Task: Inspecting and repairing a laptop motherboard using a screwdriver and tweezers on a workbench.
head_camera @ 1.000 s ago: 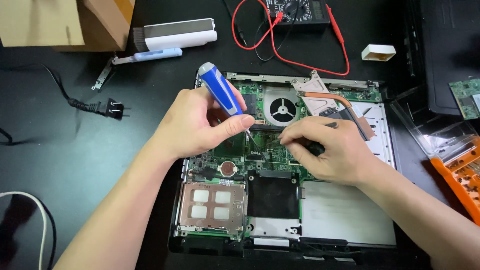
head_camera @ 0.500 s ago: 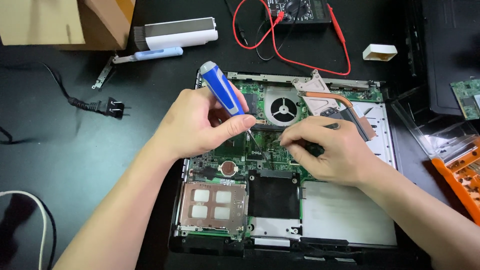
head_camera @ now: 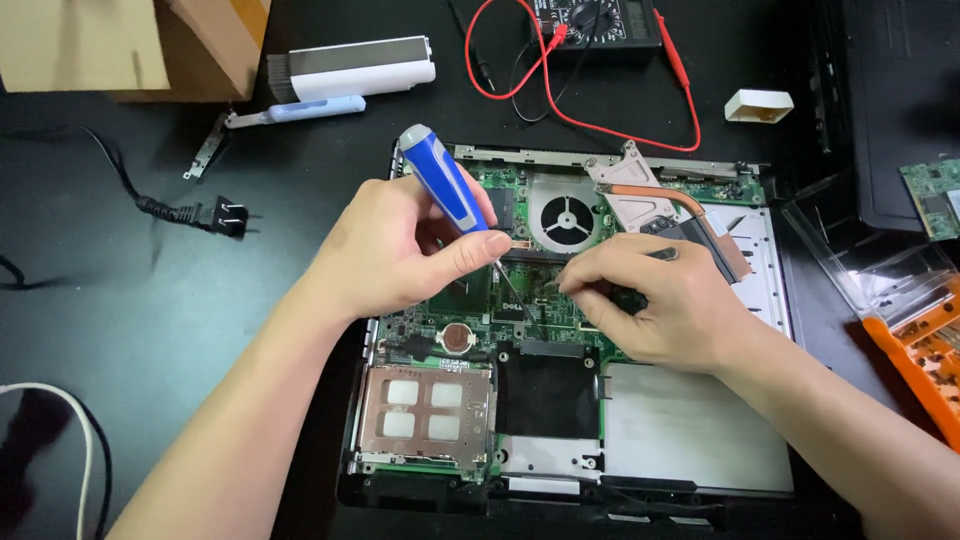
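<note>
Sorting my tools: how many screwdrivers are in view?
1: the blue-and-grey screwdriver held in the left hand over the open laptop. Others may lie hidden in the orange case at the right edge.

Blue-grey screwdriver [head_camera: 445, 185], green motherboard [head_camera: 500, 300]

single head view, close, looking steeply down over opened laptop [head_camera: 690, 440] on desk.

The left hand [head_camera: 400, 250] grips a blue screwdriver [head_camera: 447, 188] over an opened laptop [head_camera: 690, 420]; the right hand [head_camera: 655, 300] rests on its board.
</note>
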